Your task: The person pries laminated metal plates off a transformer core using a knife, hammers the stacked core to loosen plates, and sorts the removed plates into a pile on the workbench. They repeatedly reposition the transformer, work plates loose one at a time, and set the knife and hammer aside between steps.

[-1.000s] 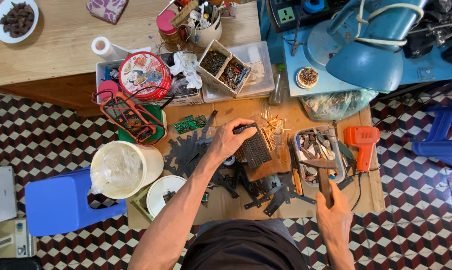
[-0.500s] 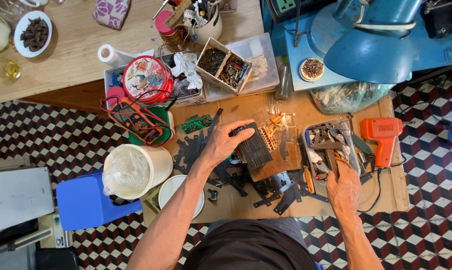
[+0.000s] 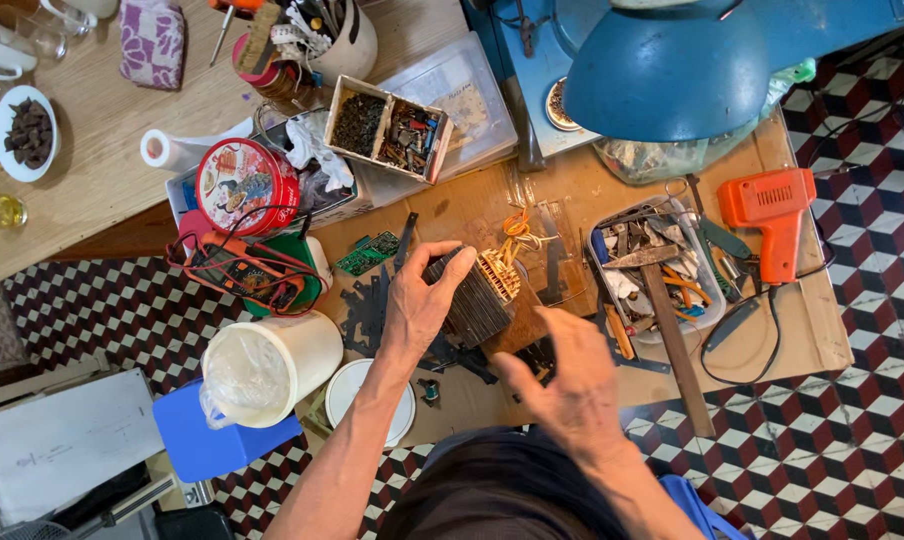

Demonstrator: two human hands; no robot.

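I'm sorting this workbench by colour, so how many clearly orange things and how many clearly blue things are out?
Orange: 1, the drill
Blue: 2, the lamp shade and the stool
Total: 3

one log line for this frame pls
left hand: grips transformer core | right hand: empty, open, blurred, beside core | board: loose dark plates, tool tray, orange gun

Even, bright daylight; soft shadows on the table (image 3: pixel 102 150); right hand (image 3: pixel 572 390) motion-blurred; slight wide-angle curvature toward frame edges.
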